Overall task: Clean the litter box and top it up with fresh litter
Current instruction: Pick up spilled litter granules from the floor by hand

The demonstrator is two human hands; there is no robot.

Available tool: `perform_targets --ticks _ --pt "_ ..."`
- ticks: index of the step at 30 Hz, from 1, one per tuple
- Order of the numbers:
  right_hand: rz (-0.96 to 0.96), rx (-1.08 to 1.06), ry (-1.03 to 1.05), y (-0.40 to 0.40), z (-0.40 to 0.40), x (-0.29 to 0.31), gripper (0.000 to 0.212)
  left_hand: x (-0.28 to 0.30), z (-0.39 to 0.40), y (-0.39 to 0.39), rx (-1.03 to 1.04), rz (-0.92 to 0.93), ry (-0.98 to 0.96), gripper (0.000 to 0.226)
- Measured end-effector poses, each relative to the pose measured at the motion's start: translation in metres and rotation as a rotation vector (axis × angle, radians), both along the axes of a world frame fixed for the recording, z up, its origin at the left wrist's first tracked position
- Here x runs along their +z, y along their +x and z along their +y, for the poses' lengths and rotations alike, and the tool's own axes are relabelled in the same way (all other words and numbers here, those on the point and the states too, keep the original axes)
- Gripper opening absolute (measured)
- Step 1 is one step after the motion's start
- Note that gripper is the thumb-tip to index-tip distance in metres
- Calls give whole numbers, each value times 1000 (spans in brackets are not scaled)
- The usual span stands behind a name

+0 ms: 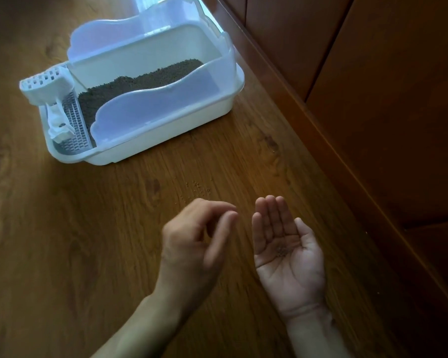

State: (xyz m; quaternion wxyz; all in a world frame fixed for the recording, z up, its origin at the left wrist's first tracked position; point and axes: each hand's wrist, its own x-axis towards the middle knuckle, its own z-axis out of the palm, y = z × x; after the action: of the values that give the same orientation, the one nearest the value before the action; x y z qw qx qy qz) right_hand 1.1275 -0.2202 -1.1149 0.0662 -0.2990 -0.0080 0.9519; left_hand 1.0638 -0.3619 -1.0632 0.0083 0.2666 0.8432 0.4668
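Observation:
A white litter box [166, 140] with translucent walls stands on the wooden floor at the upper left, part-filled with dark litter [140, 83]. A white slotted scoop [45, 85] rests at its left end. A few spilled litter granules [198, 188] lie on the floor in front of the box. My right hand [287, 251] is palm up with straight fingers, and a small heap of granules [282, 250] lies in the palm. My left hand [194, 244] hovers beside it, blurred, with fingers curled and thumb meeting the fingertips; nothing shows between them.
A dark wooden wall panel and skirting [347, 125] run diagonally along the right, close behind the box. A grated step [74, 125] sits inside the box's left end. Wood-grain floor [62, 241] spreads to the left and below.

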Motion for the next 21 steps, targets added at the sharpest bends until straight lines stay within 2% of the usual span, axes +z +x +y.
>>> perform_targets --ticks 2,5,12,21 --pt "123 -22 -53 3 1 -3 55 -25 -13 -12 185 -90 -49 12" --pt "145 -11 -83 3 1 -4 56 -69 -36 -27 275 -204 -257 16" --pt "92 -23 -43 5 3 4 53 -86 -49 -42 204 -27 -574 22" --pt "123 3 -48 8 -1 1 59 -95 -49 -46 148 116 -592 5"
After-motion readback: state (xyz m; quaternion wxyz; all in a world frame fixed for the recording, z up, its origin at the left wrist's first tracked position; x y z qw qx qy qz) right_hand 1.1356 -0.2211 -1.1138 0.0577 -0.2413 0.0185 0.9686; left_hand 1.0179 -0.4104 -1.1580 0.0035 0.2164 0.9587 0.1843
